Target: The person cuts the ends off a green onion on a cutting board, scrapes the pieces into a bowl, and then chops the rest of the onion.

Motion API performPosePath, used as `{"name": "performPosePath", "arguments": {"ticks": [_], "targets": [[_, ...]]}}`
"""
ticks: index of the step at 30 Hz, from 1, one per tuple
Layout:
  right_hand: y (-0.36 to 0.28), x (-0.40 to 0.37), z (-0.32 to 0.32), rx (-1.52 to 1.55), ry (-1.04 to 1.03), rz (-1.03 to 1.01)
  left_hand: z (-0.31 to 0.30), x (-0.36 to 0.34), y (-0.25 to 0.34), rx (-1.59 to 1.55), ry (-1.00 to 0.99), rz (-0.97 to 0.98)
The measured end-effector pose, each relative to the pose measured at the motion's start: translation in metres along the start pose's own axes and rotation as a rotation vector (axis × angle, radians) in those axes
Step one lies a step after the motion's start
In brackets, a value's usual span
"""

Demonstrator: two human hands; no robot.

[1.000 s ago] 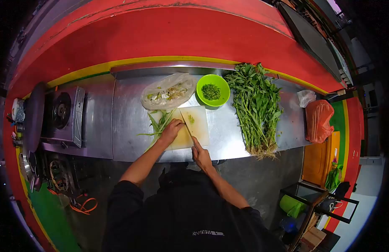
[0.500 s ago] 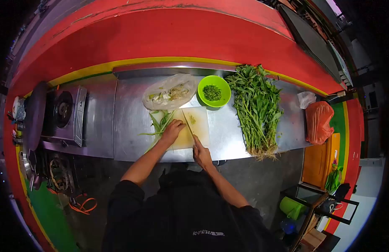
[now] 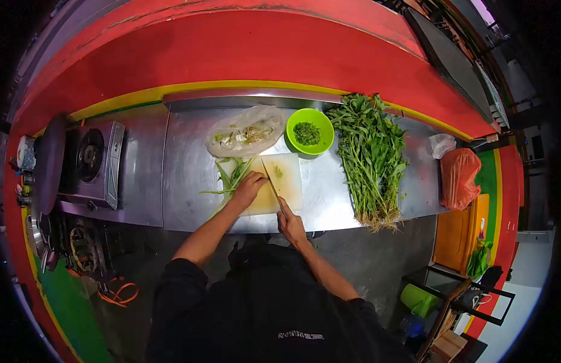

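My left hand [image 3: 250, 188] is closed over long green stalks [image 3: 230, 174], which look like spring onions, at the left side of the white cutting board [image 3: 290, 201]. The stalks' loose ends spread out to the left of the board. In my right hand [image 3: 290, 223] is the handle of a knife [image 3: 270, 179]. Its blade points away from me across the board, close beside my left fingertips. A few small pale green pieces [image 3: 278, 172] lie on the board to the right of the blade.
Behind the board are a clear plastic bag [image 3: 244, 134] with root trimmings and a green bowl [image 3: 318, 147] of chopped greens. A large leafy bunch [image 3: 370, 157] with roots lies to the right. A stove [image 3: 92, 158] stands at left, a red plastic bag [image 3: 459, 177] at far right.
Almost nothing differs. The knife and both hands keep nearly the same place on the board, and the view has shifted very slightly.
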State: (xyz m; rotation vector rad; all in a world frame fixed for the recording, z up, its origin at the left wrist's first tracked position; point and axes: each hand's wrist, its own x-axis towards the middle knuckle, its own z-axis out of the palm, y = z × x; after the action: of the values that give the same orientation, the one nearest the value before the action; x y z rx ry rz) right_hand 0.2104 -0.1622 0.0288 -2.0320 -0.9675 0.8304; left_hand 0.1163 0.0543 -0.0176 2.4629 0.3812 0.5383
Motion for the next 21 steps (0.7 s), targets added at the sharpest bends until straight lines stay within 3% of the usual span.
{"name": "performPosePath", "arguments": {"ticks": [17, 21], "targets": [[0.008, 0.013, 0.008, -0.147, 0.022, -0.042, 0.001, -0.003, 0.003, 0.023, 0.021, -0.013], [0.002, 0.013, 0.007, -0.053, 0.064, -0.057, 0.000, -0.004, 0.002, 0.014, 0.024, 0.013]]}}
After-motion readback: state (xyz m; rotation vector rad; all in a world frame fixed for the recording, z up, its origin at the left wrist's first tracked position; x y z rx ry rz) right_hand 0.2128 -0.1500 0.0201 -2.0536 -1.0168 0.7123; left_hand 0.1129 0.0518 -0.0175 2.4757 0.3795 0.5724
